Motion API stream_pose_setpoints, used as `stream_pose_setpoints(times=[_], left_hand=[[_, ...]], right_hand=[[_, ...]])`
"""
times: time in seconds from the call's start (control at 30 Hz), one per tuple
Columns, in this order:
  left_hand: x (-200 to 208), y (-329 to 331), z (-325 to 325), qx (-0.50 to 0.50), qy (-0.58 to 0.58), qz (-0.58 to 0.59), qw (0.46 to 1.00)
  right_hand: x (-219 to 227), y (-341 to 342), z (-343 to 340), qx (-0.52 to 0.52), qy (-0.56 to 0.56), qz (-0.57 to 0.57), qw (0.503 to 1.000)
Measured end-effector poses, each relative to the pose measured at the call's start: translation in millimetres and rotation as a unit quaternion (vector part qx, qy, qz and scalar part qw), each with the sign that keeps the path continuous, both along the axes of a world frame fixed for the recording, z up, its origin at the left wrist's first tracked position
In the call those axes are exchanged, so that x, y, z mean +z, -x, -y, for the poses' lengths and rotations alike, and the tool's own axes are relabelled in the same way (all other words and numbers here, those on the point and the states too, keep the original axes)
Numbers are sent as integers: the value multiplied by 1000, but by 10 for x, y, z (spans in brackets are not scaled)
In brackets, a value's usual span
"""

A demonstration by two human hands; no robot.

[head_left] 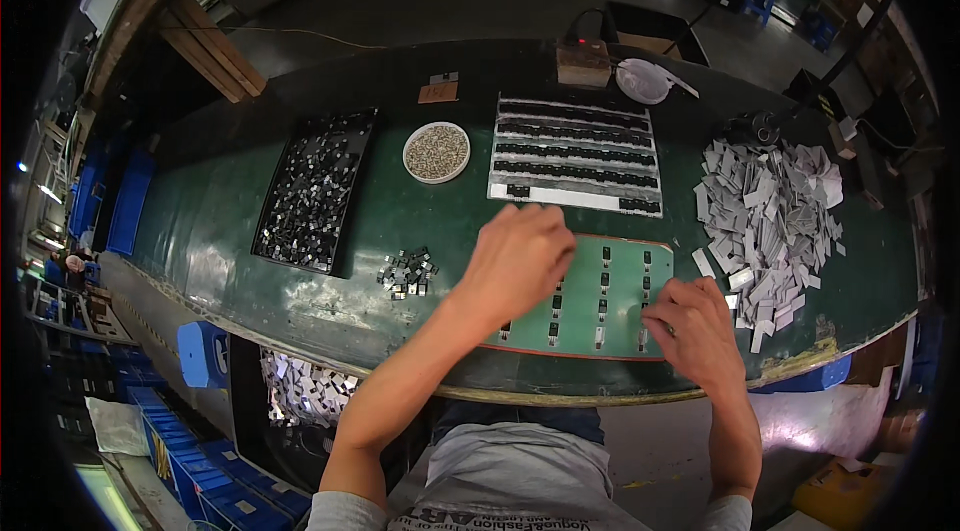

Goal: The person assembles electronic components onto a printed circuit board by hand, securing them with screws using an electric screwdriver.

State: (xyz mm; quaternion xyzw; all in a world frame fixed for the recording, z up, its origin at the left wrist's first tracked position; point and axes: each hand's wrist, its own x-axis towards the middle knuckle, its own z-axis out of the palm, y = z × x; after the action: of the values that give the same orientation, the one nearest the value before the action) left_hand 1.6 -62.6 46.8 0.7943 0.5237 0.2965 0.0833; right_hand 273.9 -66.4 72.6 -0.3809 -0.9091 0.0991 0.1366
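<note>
A green board (624,303) lies near the table's front edge, with short columns of small black transistor-like parts (603,307) with metal legs. My left hand (522,256) is over its far left corner, fingers curled together and pointing down; whatever they hold is hidden. At the board's right side, my right hand (692,326) pinches with thumb and forefinger beside the rightmost column; I cannot make out what is between the fingertips. Beyond the board, a white panel (570,197) carries rows of similar black parts. A small loose heap of such parts (407,274) lies left of my left forearm.
A black tray (353,193) of loose parts stands on the left, beside a white bowl (405,163) of tiny beige pieces. Flat grey plates (770,231) are heaped at right. Farther back are a box with a red light (583,63) and a white dish (643,81).
</note>
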Motion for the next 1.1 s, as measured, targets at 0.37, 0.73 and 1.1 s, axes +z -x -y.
stream_pose_setpoints(times=[0.37, 0.73, 1.1], left_hand=[[-216, 504, -527, 84, 25, -112, 990], [-221, 511, -487, 57, -4, -89, 994], [-251, 496, -436, 64, 11, -72, 995]], right_hand=[[-312, 460, -913, -75, -17, -39, 996], [-484, 583, -1063, -82, -49, -29, 995], [-384, 536, -1088, -61, 7, -64, 996]])
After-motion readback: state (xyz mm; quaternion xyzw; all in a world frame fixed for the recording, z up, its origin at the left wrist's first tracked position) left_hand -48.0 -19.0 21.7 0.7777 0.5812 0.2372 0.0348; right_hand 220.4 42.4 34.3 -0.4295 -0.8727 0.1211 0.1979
